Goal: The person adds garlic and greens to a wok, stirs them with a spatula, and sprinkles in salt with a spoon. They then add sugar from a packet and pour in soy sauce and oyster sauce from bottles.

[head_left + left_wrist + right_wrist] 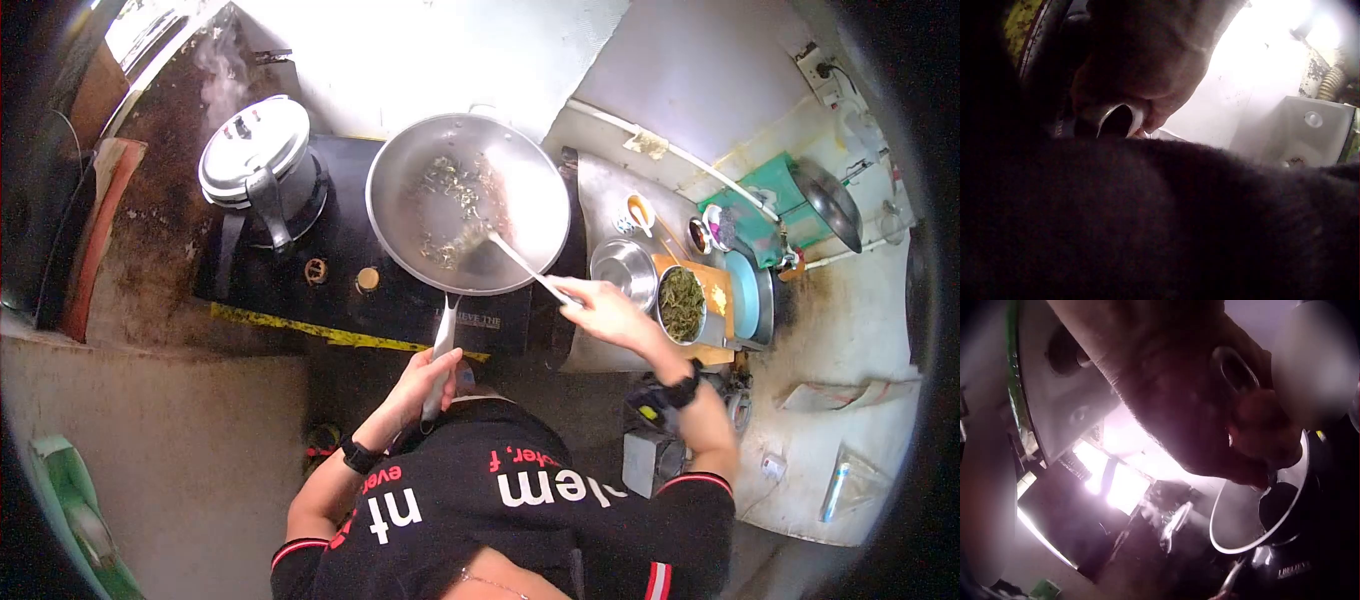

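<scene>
1. The pan (467,203) is the landmark: a wide, round, silvery metal pan with a shallow bowl, sitting on a black stove (340,270).
2. Its inside is mostly bare and shiny, with small pale and greenish bits (455,205) scattered across the middle and a brownish smear toward its right side.
3. Its long metal handle (441,352) runs from the near rim straight toward the person.
4. The left hand (425,377) is wrapped around that handle near its end, fingers curled over it; the left wrist view shows the same grip from below, against a dark sleeve.
5. The right hand (600,308), just right of the pan, is clenched around the end of a thin spatula (515,262).
6. The spatula slants from that hand over the near right rim, its tip resting among the bits in the pan.
7. Left of the pan stands a pressure cooker (255,155) with its lid on; steam rises behind it.
8. Right of the pan, on the counter (850,330), an empty steel bowl (622,266) sits just beside the right hand.
9. Farther right, a bowl of chopped greens (682,303) rests on a wooden board (716,300).
10. Small cups and a dark ladle lie beyond the board, well apart from the pan.
</scene>
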A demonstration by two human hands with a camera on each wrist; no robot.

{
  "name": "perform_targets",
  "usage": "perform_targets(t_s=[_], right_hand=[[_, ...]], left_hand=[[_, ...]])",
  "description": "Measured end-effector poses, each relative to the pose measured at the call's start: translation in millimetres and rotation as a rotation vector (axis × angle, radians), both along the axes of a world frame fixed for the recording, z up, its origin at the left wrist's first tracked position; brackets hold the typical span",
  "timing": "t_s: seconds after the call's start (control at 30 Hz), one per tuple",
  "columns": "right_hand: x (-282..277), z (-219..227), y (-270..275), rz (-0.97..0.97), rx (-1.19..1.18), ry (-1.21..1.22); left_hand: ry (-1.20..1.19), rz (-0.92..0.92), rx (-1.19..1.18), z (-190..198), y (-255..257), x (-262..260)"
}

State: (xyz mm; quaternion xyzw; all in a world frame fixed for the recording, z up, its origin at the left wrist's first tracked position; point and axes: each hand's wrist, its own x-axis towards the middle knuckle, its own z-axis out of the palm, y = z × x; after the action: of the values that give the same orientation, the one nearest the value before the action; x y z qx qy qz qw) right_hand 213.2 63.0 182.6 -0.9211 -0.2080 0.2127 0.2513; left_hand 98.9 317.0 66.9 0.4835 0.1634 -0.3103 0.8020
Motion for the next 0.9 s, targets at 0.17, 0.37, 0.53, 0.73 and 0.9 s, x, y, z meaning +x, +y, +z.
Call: perform_targets(t_s=[0.17,0.37,0.53,0.73,0.9], right_hand=[[53,-53,50,-0.075,0.227,-0.281],[56,-66,76,-0.083,0.278,-0.182],[-3,11,33,-0.006,0.003,0.032],[37,-28,21,-0.087,-0.132,-0.222],[80,-84,59,-0.171,0.183,-0.375]], left_hand=[[-0.016,-0.006,-0.007,-2,1,0],[-0.002,0.023,-0.028,-2,0,-1],[-0.015,0.008,-0.041,-5,0,1],[0.004,-0.007,-0.010,-2,1,1],[0.002,-0.008,-0.003,-3,1,1]])
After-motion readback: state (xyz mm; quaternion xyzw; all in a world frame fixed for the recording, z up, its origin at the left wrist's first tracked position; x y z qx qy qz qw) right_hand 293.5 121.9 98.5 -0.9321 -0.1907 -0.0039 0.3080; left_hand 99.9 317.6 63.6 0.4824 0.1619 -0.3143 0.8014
